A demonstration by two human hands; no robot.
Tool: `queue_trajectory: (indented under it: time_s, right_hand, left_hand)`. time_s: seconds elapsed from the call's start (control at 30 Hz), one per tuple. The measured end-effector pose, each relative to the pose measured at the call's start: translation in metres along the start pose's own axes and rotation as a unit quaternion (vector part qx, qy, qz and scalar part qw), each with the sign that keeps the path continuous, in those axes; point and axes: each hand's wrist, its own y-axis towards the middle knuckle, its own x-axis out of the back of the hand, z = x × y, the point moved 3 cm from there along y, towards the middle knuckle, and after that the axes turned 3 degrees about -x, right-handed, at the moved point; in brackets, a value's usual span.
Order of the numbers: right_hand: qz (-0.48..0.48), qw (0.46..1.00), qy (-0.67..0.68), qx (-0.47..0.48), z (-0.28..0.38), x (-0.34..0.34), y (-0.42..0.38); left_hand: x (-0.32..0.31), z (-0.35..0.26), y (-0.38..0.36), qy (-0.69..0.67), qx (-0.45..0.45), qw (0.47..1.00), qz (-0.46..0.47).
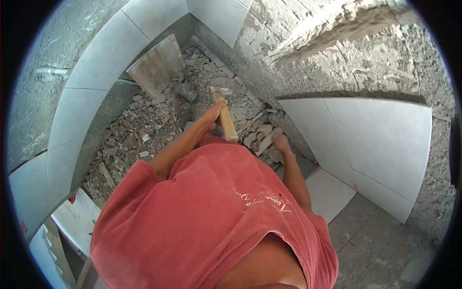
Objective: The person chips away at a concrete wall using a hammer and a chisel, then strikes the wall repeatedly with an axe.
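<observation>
My left hand [211, 115] is wrapped round a thick, pale wooden tool [227, 124]. A flat whitish end [222, 90] shows at its far tip, close over the rubble. On the right, my right hand [280, 141] reaches down beside broken mortar pieces [265, 143] at the foot of the wall. Its fingers are blurred, and I cannot tell whether they grip a piece. Crumbled rubble [139, 123] covers the floor around both hands. My red shirt [192, 207] fills the lower middle.
A loose tile [158, 65] leans against the left wall at the back. Large pale tiles [98, 58] line that wall, and more tiles [380, 139] cover the lower right wall. Above them is rough, chipped plaster [346, 62]. A floor tile [329, 192] lies right of my arm.
</observation>
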Motion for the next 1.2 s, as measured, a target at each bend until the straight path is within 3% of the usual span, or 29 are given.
queue_trajectory:
  time_s: [0.03, 0.1, 0.13, 0.17, 0.2, 0.37, 0.5, 0.63, 0.7, 0.77, 0.87, 0.93, 0.97, 1.03, 1.07, 1.2]
  right_hand:
    - [0.008, 0.912, -0.411, 0.013, -0.059, -0.012, 0.019]
    - [-0.086, 0.9, -0.375, 0.206, -0.146, -0.029, 0.044]
    - [-0.046, 0.969, -0.196, 0.139, -0.113, -0.026, 0.017]
    - [-0.027, 0.996, 0.051, 0.07, -0.077, -0.024, -0.013]
    - [-0.044, 0.967, 0.251, 0.009, -0.035, -0.02, -0.048]
    - [-0.047, 0.955, 0.28, 0.089, 0.073, -0.027, -0.062]
    - [-0.052, 0.946, 0.282, 0.149, 0.116, -0.026, -0.057]
    - [-0.093, 0.96, 0.177, 0.197, 0.108, -0.018, -0.04]
    - [-0.134, 0.969, 0.048, 0.204, 0.108, -0.011, -0.046]
    - [-0.11, 0.971, 0.03, 0.209, 0.106, -0.012, -0.049]
    - [-0.051, 0.987, 0.053, 0.141, 0.056, -0.022, -0.021]
    - [-0.082, 0.959, -0.069, 0.262, -0.002, -0.038, 0.03]
    - [-0.075, 0.958, -0.074, 0.266, 0.003, -0.044, 0.027]
    - [-0.088, 0.992, -0.018, 0.087, 0.005, -0.062, 0.024]
    - [-0.082, 0.993, -0.021, 0.086, 0.018, -0.069, 0.016]
    - [0.109, 0.965, 0.239, 0.021, 0.121, -0.093, -0.031]
  left_hand:
    - [-0.006, -0.005, -0.006, 0.006, 0.012, 1.0, -0.015]
    - [-0.007, -0.012, -0.01, 0.017, -0.017, 1.0, 0.002]
    - [-0.006, -0.015, -0.012, 0.024, -0.04, 0.999, 0.012]
    - [-0.007, -0.013, -0.015, 0.022, -0.037, 0.999, 0.01]
    - [-0.009, -0.016, -0.018, 0.045, -0.06, 0.997, 0.002]
    - [-0.022, -0.02, -0.014, 0.065, -0.115, 0.991, 0.002]
    - [-0.029, -0.027, -0.018, 0.095, -0.155, 0.983, 0.011]
    - [-0.026, -0.031, -0.037, 0.105, -0.209, 0.972, -0.011]
    - [-0.013, -0.026, -0.031, 0.113, -0.212, 0.97, -0.033]
    - [-0.004, -0.026, -0.034, 0.12, -0.216, 0.967, -0.056]
    - [0.01, -0.026, -0.043, 0.033, -0.187, 0.98, -0.05]
    - [0.025, -0.023, -0.042, -0.004, -0.165, 0.984, -0.066]
    - [0.034, -0.022, -0.041, -0.01, -0.166, 0.983, -0.073]
    - [0.053, -0.014, -0.039, -0.02, -0.125, 0.989, -0.077]
    - [0.063, -0.008, -0.038, -0.023, -0.121, 0.989, -0.082]
    - [0.085, -0.007, -0.045, -0.005, -0.121, 0.992, -0.04]
